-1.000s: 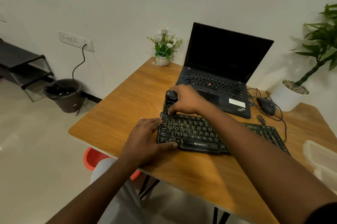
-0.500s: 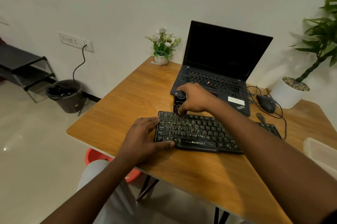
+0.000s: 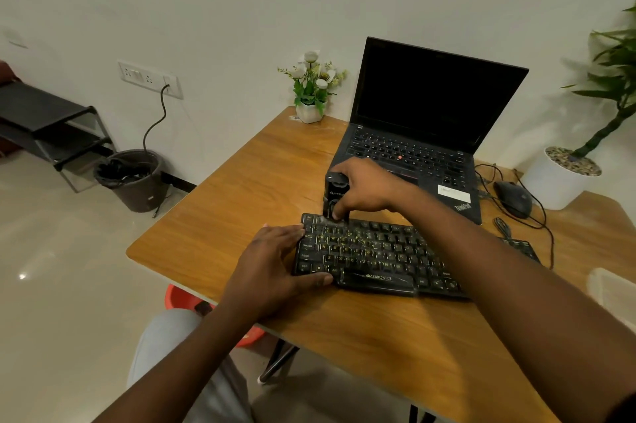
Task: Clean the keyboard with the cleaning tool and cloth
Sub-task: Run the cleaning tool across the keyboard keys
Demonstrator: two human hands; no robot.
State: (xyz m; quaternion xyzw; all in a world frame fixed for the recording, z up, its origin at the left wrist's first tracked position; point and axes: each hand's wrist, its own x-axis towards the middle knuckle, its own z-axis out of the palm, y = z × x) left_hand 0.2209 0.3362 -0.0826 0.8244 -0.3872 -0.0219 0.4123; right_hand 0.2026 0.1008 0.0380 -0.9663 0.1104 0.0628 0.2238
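- A wooden table [image 3: 241, 188] with a smooth, orange-brown grain and rounded corners fills the middle of the view.
- An open black laptop [image 3: 430, 106], matte with a dark screen, sits on the table at 1 o'clock.
- A flat, rectangular black keyboard [image 3: 371, 257] with yellowish key lettering lies across the table's centre, just in front of the laptop.
- A round white pot [image 3: 550, 188] at 3 o'clock holds pebbles and a green plant with a twisted stem.
- A dark, round bin [image 3: 134, 181] stands on the glossy floor at 9 o'clock, lined with a black bag. What is in it is too dark to tell.
- The left hand [image 3: 272, 271] rests on the keyboard's left end, at its 9 o'clock. The fingers are nearly straight across the keys and the thumb lies along the front edge.
- The right hand [image 3: 368, 188] is curled round a cleaning tool, gripping it from above.
- A small white pot [image 3: 309, 113] at 12 o'clock holds white flowers with green leaves.
- A black mouse [image 3: 512, 199] with a thin cable lies at 3 o'clock of the laptop.
- The cleaning tool [image 3: 335, 193], a short, upright black cylinder, stands with its lower end on the keyboard's far-left corner, at about 11 o'clock.
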